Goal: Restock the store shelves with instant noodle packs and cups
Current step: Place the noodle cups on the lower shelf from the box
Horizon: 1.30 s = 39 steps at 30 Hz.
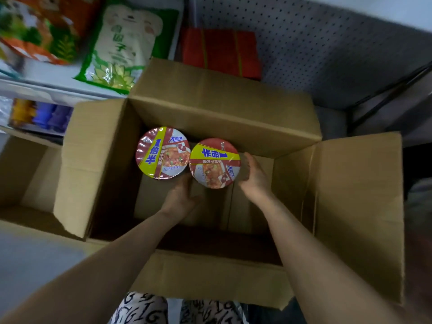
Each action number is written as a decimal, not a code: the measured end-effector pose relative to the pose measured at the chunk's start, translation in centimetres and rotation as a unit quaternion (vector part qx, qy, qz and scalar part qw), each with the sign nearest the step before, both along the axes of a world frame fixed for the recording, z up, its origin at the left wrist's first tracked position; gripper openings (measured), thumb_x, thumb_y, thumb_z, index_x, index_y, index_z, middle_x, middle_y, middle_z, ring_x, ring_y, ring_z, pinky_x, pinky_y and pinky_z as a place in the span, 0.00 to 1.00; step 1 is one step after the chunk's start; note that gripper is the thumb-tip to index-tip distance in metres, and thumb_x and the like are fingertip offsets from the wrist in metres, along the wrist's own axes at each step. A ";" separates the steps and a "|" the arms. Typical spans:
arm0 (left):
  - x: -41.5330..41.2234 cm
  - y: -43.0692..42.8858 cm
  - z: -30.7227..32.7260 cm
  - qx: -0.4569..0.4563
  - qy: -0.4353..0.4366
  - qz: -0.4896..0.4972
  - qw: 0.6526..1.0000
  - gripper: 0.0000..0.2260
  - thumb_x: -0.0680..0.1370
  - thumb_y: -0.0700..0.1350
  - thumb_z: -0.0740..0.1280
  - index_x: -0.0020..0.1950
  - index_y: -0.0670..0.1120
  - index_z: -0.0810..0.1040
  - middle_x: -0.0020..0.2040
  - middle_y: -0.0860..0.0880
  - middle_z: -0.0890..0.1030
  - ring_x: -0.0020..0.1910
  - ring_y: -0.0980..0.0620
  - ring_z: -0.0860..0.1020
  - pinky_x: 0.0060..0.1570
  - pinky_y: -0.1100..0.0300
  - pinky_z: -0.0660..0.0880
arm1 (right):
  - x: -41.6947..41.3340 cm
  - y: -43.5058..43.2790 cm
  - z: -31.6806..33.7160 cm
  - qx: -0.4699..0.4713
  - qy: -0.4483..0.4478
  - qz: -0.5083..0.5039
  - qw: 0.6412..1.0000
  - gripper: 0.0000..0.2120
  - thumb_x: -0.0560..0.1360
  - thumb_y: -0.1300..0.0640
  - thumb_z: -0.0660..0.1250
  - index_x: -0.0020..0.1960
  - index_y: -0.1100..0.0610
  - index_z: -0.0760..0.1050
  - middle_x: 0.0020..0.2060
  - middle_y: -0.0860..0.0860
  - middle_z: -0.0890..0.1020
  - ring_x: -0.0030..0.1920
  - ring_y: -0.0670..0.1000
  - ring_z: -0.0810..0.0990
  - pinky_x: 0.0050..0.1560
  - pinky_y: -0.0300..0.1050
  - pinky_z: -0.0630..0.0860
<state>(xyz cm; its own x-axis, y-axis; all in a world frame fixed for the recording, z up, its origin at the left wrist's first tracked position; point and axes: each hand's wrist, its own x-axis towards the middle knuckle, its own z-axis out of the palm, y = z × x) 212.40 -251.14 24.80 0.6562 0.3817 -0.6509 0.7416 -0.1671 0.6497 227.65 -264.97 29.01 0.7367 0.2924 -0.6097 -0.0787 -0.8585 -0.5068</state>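
the restocking appears to be at an early or middle step: two cups are being taken from a large open brown cardboard box, and neither has reached a shelf. no other cups are seen on the bare corrugated floor of the box, so these may be its last, though the near corners are hidden by the arms.

the left noodle cup, round with a glossy red, white and yellow printed film lid, is held at its near side by the left hand; the fingers are hidden behind the cup, so the grip is judged to be a curled one. the right noodle cup, of the same round shape and print, is touched against the first and is clasped at its right side by the right hand, fingers curled round its wall. both cups are placed inside the box towards its far left; whether they are lifted or standing cannot be told.

the lids are shiny and slightly crinkled at the rim; the box flaps are matt, stiff and creased. at the far right a grey perforated metal shelf back is seen, with a flat red plastic-wrapped pack beside a soft green and white bag at the far left.
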 end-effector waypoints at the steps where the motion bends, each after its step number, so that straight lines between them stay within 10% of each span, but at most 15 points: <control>1: 0.2 -0.2 -0.7 0.001 -0.006 0.009 1.000 0.34 0.73 0.40 0.74 0.75 0.47 0.63 0.69 0.47 0.74 0.68 0.45 0.72 0.57 0.62 0.67 | 0.3 0.1 -0.8 0.002 0.002 0.002 1.000 0.38 0.76 0.62 0.70 0.79 0.49 0.56 0.76 0.52 0.64 0.75 0.54 0.65 0.69 0.55 0.71; 16: 0.9 -0.8 -1.0 -0.093 -0.052 0.102 0.989 0.36 0.70 0.27 0.72 0.74 0.43 0.64 0.65 0.45 0.76 0.64 0.48 0.75 0.54 0.57 0.76 | 0.1 -1.4 -1.9 0.068 0.091 0.007 0.993 0.37 0.74 0.63 0.72 0.77 0.48 0.59 0.68 0.52 0.73 0.68 0.52 0.73 0.64 0.57 0.76; 27: -0.8 1.9 12.9 -0.023 -0.131 0.128 0.983 0.34 0.69 0.37 0.78 0.72 0.44 0.68 0.61 0.50 0.76 0.61 0.49 0.76 0.60 0.54 0.74 | -1.3 -1.9 12.2 0.129 0.111 -0.005 0.985 0.41 0.72 0.61 0.75 0.77 0.45 0.59 0.66 0.47 0.74 0.68 0.50 0.72 0.69 0.58 0.71; 34: -3.9 4.5 21.7 -0.100 -0.209 0.175 0.957 0.29 0.72 0.40 0.75 0.71 0.48 0.70 0.60 0.53 0.79 0.57 0.61 0.79 0.47 0.68 0.77 | -2.5 0.1 21.1 0.257 0.118 0.006 0.959 0.34 0.72 0.65 0.74 0.73 0.52 0.65 0.57 0.39 0.77 0.54 0.33 0.75 0.47 0.29 0.75; 39: -6.2 6.2 26.2 -0.133 -0.262 0.182 0.938 0.30 0.72 0.41 0.76 0.71 0.45 0.69 0.62 0.52 0.78 0.57 0.59 0.80 0.55 0.63 0.79 | -5.4 2.2 24.8 0.331 0.100 -0.024 0.938 0.29 0.74 0.65 0.72 0.72 0.56 0.67 0.61 0.43 0.78 0.58 0.36 0.78 0.63 0.44 0.76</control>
<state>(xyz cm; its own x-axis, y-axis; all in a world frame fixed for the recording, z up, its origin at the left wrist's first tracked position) 206.24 -244.93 51.00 0.7706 0.5128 -0.3784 0.2845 0.2544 0.9243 222.29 -262.77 53.86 0.6483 0.6262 -0.4331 -0.2595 -0.3531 -0.8989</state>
